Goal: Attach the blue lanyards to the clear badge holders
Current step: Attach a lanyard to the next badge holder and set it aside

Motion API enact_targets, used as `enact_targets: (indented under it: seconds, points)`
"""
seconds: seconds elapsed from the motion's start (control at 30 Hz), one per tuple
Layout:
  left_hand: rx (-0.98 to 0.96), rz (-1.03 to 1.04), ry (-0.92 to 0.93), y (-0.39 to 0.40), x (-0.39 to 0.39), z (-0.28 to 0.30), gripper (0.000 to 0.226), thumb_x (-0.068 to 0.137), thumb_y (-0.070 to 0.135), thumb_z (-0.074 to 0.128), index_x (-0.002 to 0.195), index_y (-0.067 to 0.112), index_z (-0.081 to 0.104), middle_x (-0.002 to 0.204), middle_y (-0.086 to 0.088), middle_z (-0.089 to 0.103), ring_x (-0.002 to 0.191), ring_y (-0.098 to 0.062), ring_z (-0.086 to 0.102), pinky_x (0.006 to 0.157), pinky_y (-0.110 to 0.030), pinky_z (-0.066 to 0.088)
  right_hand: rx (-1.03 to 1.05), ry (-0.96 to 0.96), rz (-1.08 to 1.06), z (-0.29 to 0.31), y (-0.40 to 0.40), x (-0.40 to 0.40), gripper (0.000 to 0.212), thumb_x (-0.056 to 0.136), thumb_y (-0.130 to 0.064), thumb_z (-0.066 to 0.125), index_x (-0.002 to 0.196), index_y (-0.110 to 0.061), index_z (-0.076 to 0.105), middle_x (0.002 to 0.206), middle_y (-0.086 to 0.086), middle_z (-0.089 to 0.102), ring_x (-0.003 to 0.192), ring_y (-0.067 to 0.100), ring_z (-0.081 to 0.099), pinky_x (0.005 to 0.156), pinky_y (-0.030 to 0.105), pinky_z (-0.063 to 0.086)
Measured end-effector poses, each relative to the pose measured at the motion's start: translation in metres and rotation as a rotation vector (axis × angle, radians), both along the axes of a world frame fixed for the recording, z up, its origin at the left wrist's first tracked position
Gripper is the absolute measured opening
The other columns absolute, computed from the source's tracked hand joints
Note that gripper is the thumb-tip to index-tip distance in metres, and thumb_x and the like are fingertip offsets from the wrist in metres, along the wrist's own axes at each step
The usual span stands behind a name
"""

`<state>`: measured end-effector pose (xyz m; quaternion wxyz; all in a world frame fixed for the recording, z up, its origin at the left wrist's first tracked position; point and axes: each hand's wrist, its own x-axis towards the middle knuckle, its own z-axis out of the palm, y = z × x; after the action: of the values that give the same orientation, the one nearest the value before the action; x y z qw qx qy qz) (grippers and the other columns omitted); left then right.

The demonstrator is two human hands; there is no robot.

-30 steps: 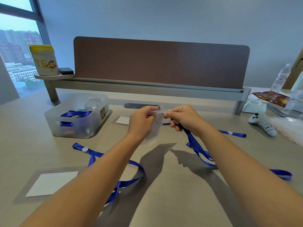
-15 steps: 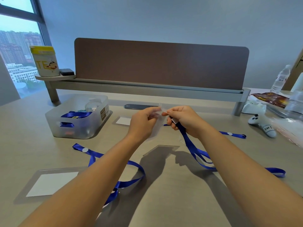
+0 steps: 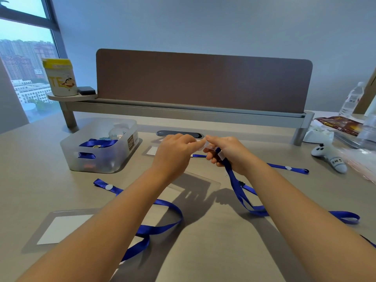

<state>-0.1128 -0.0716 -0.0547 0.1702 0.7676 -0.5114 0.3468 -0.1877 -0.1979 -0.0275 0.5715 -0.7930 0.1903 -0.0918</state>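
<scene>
My right hand point(image 3: 230, 155) grips the end of a blue lanyard point(image 3: 240, 192), whose ribbon trails down to the table and loops off to the right. My left hand point(image 3: 175, 153) pinches the clear plastic strap point(image 3: 209, 146) at that lanyard's tip, fingertips touching the right hand's. A clear badge holder point(image 3: 203, 183) appears to lie flat on the table below the hands, partly hidden by my left wrist. A second blue lanyard point(image 3: 162, 226) curls on the table under my left forearm. Another clear holder with a white card point(image 3: 61, 226) lies front left.
A translucent bin point(image 3: 97, 151) with more lanyards stands at the left. A third lanyard point(image 3: 289, 167) and a small holder point(image 3: 151, 150) lie further back. A white toy point(image 3: 329, 157), a snack packet point(image 3: 339, 123) and a water bottle point(image 3: 352, 98) sit at the right. A desk divider point(image 3: 203, 82) closes the back.
The clear holder no longer hangs from my left hand; it now seems to rest on the table. Both hands have closed together on the lanyard's clear strap.
</scene>
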Motion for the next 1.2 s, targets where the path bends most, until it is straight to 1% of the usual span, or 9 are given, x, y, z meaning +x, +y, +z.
enact_targets:
  seconds: [0.1,0.17,0.23,0.3,0.5,0.7,0.83,0.93,1.2]
  points:
    - [0.001,0.000,0.002,0.003,0.002,-0.001,0.041,0.058,-0.004,0.080,0.095,0.011,0.072,0.077,-0.012,0.076,0.066,-0.029,0.071,0.056,-0.036,0.057,0.012,-0.015,0.001,-0.001,0.001,0.001,0.030,0.094,-0.026,0.043,0.072,-0.012,0.059,0.062,0.002,0.057,0.052,0.010,0.050,0.047,0.015,0.043]
    - [0.002,-0.002,0.157,0.004,-0.003,0.003,0.039,0.073,-0.001,0.069,0.110,0.013,0.065,0.099,-0.013,0.074,0.087,-0.031,0.069,0.070,-0.037,0.057,0.024,-0.029,0.017,-0.001,0.001,0.003,0.027,0.094,-0.019,0.043,0.074,-0.013,0.059,0.064,0.002,0.058,0.054,0.011,0.051,0.050,0.017,0.044]
    - [0.040,0.070,0.354,0.002,-0.004,0.004,0.040,0.088,0.010,0.054,0.127,0.020,0.051,0.128,-0.007,0.059,0.115,-0.025,0.054,0.092,-0.033,0.047,0.026,-0.039,0.041,-0.001,0.001,0.003,0.026,0.094,-0.016,0.044,0.074,-0.013,0.060,0.066,0.003,0.059,0.055,0.012,0.052,0.050,0.017,0.045]
    - [0.122,0.096,0.539,0.003,-0.004,0.009,0.041,0.089,0.017,0.052,0.129,0.022,0.048,0.136,-0.003,0.050,0.124,-0.021,0.045,0.100,-0.031,0.040,0.025,-0.048,0.072,-0.001,0.001,0.003,0.026,0.094,-0.015,0.044,0.074,-0.014,0.060,0.067,0.003,0.061,0.056,0.012,0.054,0.050,0.016,0.047]
    - [-0.074,-0.091,0.983,0.004,-0.010,0.022,0.030,0.090,0.021,0.049,0.117,0.010,0.059,0.119,-0.012,0.063,0.096,-0.013,0.053,0.082,-0.028,0.043,-0.073,-0.094,0.121,-0.003,0.002,0.007,0.023,0.093,-0.016,0.047,0.077,-0.017,0.063,0.071,-0.001,0.064,0.061,0.010,0.058,0.055,0.013,0.050]
    - [-0.115,0.048,0.847,0.000,-0.007,0.027,0.029,0.090,0.022,0.050,0.109,0.005,0.064,0.109,-0.016,0.067,0.086,-0.015,0.052,0.079,-0.027,0.044,-0.269,-0.106,0.115,-0.002,0.010,0.010,0.025,0.093,-0.015,0.046,0.103,-0.001,0.065,0.070,-0.005,0.059,0.061,0.008,0.055,0.053,0.010,0.048]
    - [-0.039,0.107,0.755,-0.001,-0.006,0.030,0.029,0.090,0.022,0.050,0.109,0.006,0.064,0.110,-0.015,0.067,0.092,-0.022,0.059,0.084,-0.032,0.049,-0.354,-0.119,0.118,0.001,0.015,0.009,0.028,0.094,-0.013,0.045,0.107,0.002,0.064,0.079,0.003,0.060,0.064,0.008,0.053,0.061,0.015,0.045]
    - [-0.013,0.145,0.709,-0.003,-0.006,0.033,0.028,0.090,0.024,0.050,0.106,0.006,0.064,0.105,-0.015,0.068,0.081,-0.019,0.056,0.080,-0.031,0.050,-0.429,-0.137,0.107,0.001,0.018,0.008,0.028,0.095,-0.013,0.043,0.107,0.003,0.063,0.087,0.009,0.060,0.075,0.015,0.054,0.065,0.018,0.045]
    - [-0.034,0.170,0.654,-0.006,-0.009,0.037,0.028,0.089,0.027,0.051,0.100,0.005,0.062,0.101,-0.015,0.066,0.078,-0.017,0.051,0.077,-0.030,0.048,-0.497,-0.182,0.069,0.000,0.020,0.007,0.028,0.096,-0.011,0.040,0.104,0.004,0.062,0.081,0.006,0.057,0.081,0.019,0.056,0.084,0.033,0.050]
